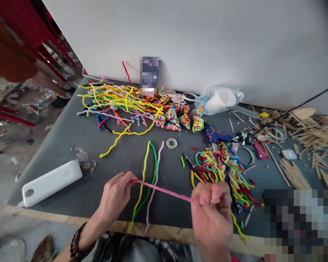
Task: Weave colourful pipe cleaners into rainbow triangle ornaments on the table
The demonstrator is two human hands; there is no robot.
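Note:
A pink pipe cleaner (pixel 164 189) is stretched between my two hands above the dark tabletop. My left hand (pixel 116 194) pinches one end of it, and a beaded bracelet (pixel 78 240) circles that wrist. The other end runs into my right hand (pixel 211 211), whose fingers are curled closed around it. Beneath the pink one lie a yellow pipe cleaner (pixel 144 171), a green pipe cleaner (pixel 155 160) and a lilac pipe cleaner (pixel 159 165), roughly side by side and pointing away from me. Just beyond them sits a small white ring (pixel 171 143).
Long pipe cleaners (pixel 112 98) are heaped at the back left, beside multicoloured bundles (pixel 173 116). Toward the right are cut pieces (pixel 235 171), pliers-like cutters (pixel 192 163), a blue glue gun (pixel 215 134) and wooden sticks (pixel 295 171). A white power bank (pixel 53 182) lies left.

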